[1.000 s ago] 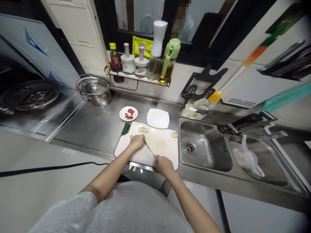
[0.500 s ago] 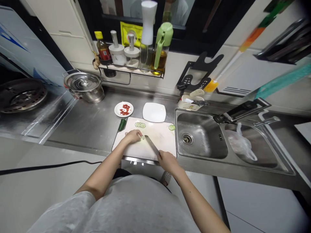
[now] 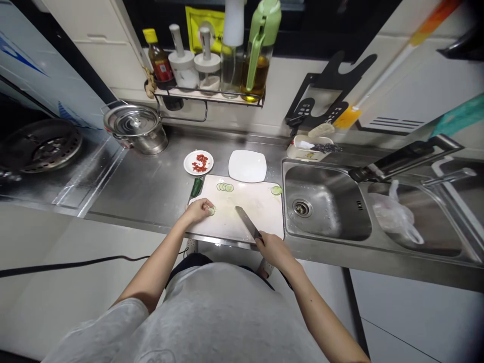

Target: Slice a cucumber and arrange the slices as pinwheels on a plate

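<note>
My left hand (image 3: 199,209) is closed at the left side of a white cutting board (image 3: 242,222), its fingertips on a cucumber slice (image 3: 212,210). In my right hand (image 3: 275,249) is a kitchen knife (image 3: 247,222), gripped by its handle, the blade pointing away and left over the board. Several overlapping cucumber slices (image 3: 225,187) lie near the board's far edge. A cut cucumber piece (image 3: 276,190) sits at the far right corner. Beside the far left corner is a dark green cucumber piece (image 3: 196,187).
Behind the board stand a white square plate (image 3: 247,166) and a small plate (image 3: 188,164) with chopped red bits. To the right is a steel sink (image 3: 321,201); a lidded pot (image 3: 151,138) is at back left. A condiment rack (image 3: 212,97) hangs above.
My left hand has moved left, away from the knife, with the cucumber slice at its fingertips. The knife remains in my right hand over the board. The camera view has shifted.
</note>
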The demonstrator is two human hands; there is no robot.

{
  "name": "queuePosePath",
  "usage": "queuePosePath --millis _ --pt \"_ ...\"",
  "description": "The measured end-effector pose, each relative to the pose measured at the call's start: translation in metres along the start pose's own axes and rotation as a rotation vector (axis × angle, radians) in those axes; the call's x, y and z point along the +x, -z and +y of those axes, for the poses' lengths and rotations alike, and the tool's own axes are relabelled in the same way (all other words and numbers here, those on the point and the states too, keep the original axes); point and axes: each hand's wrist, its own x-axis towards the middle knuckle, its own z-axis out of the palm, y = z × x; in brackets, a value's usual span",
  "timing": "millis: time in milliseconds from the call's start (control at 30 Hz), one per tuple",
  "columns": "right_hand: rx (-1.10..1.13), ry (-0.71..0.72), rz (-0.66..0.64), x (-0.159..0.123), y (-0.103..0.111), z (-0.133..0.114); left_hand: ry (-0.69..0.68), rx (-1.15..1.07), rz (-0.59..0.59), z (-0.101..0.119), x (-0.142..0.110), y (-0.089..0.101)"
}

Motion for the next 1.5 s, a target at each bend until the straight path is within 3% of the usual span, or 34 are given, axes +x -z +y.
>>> queuePosePath --millis 100,300,467,600,1200,1500 --pt "-0.005 0.013 -0.001 0.004 0.000 -0.001 0.049 0.205 0.087 0.003 -0.001 0.006" --pt "-0.020 0.004 -0.019 0.008 0.001 -0.001 0.046 0.382 0.048 0.011 -0.008 0.012" --pt "-0.028 0.002 -0.017 0.006 0.004 -0.002 -0.082 0.481 0.099 0.017 -0.008 0.010" --pt "-0.025 -0.006 -0.015 0.005 0.004 -0.002 -0.149 0.578 0.067 0.020 -0.004 0.005" --pt "0.010 -0.022 -0.003 0.009 0.007 0.002 -0.150 0.518 0.039 0.020 -0.009 0.004" --pt "0.015 -0.032 0.009 0.011 0.007 0.007 -0.083 0.459 0.107 0.024 -0.001 0.005"
